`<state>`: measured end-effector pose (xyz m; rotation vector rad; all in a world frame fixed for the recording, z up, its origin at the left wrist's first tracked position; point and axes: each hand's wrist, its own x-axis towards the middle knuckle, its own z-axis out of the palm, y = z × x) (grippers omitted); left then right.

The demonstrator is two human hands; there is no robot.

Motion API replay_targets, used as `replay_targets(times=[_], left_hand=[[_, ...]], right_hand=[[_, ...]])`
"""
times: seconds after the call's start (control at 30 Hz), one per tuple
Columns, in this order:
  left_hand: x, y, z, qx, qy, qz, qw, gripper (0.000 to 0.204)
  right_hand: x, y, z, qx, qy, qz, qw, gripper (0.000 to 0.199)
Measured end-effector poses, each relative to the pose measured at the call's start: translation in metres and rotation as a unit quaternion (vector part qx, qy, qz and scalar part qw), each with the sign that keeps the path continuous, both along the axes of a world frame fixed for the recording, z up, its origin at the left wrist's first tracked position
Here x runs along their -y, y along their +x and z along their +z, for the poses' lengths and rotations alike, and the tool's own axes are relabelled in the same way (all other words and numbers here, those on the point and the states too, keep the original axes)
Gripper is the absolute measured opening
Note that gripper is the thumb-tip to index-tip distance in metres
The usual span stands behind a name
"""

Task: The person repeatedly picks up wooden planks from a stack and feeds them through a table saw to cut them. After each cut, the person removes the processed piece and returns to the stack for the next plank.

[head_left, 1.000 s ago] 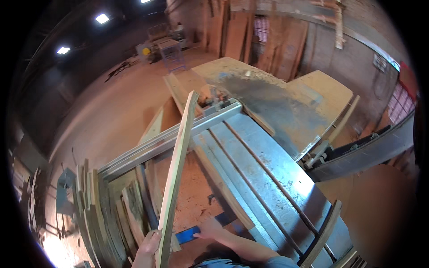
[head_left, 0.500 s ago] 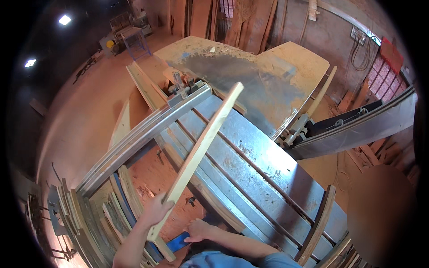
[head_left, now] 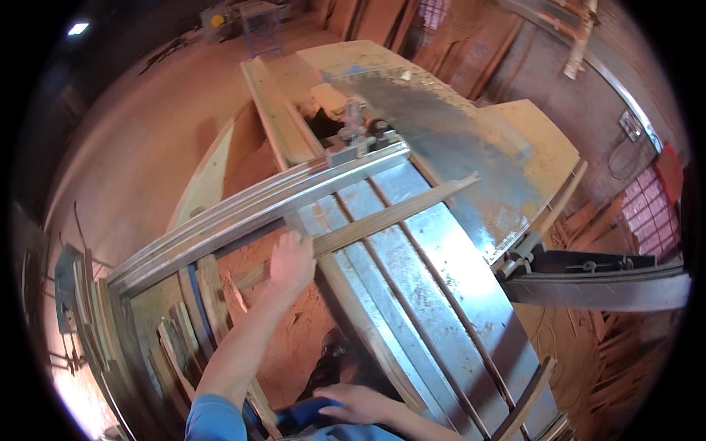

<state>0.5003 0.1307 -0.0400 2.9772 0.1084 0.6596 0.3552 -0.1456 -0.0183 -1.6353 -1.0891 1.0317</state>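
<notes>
**Kid one:** Down came our long wood strip (head_left: 382, 219)! Half a second ago we held it tipped up by its near end, pointing far away. Now it lies flat across the metal saw table (head_left: 448, 294), and it runs from the near left up to the far right.

**Kid two:** Where are our hands?

**Kid one:** Our left hand (head_left: 290, 263) is pressed on the near left part of the strip, with the fingers spread over it. Our right hand (head_left: 359, 403) is low and near us, well apart from the strip. It rests by something blue (head_left: 301, 415), but we cannot tell if it grips it.

**Kid two:** So how far along are we?

**Kid one:** We think laying the strip down is done. Its far end points at the round saw blade (head_left: 434, 140), but no cut shows yet. So sawing looks like the part that is left.

**Kid two:** Let us count.

**Kid one:** One strip on the table. One saw blade. Two hands, both ours. One metal rail (head_left: 250, 213) on the left, and a pile of wood pieces (head_left: 95, 323) past it, too many to count.
</notes>
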Motion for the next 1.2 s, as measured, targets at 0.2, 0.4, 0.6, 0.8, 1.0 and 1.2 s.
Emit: replay_targets(times=[0.2,0.4,0.6,0.8,1.0,1.2], left_hand=[[-0.010,0.012,-0.001,-0.081,-0.030,0.016,0.996,0.025],[0.003,0.023,0.016,-0.051,0.031,0.029,0.998,0.035],[0.022,0.029,0.022,0.022,0.078,0.040,0.996,0.043],[0.036,0.042,0.017,0.029,0.080,0.022,0.996,0.040],[0.038,0.051,0.007,-0.013,0.069,0.040,0.997,0.033],[0.038,0.072,-0.006,0.036,0.048,0.013,0.998,0.030]], right_hand=[[0.090,0.063,0.008,0.198,-0.061,-0.415,0.886,0.021],[0.137,0.072,-0.042,0.385,-0.141,-0.410,0.815,0.040],[0.139,0.069,-0.035,0.338,-0.125,-0.402,0.841,0.049],[0.066,0.033,-0.002,0.327,-0.240,-0.301,0.863,0.071],[0.071,0.030,-0.005,0.289,-0.218,-0.283,0.888,0.047],[0.092,0.034,0.034,0.243,-0.211,-0.263,0.909,0.043]])
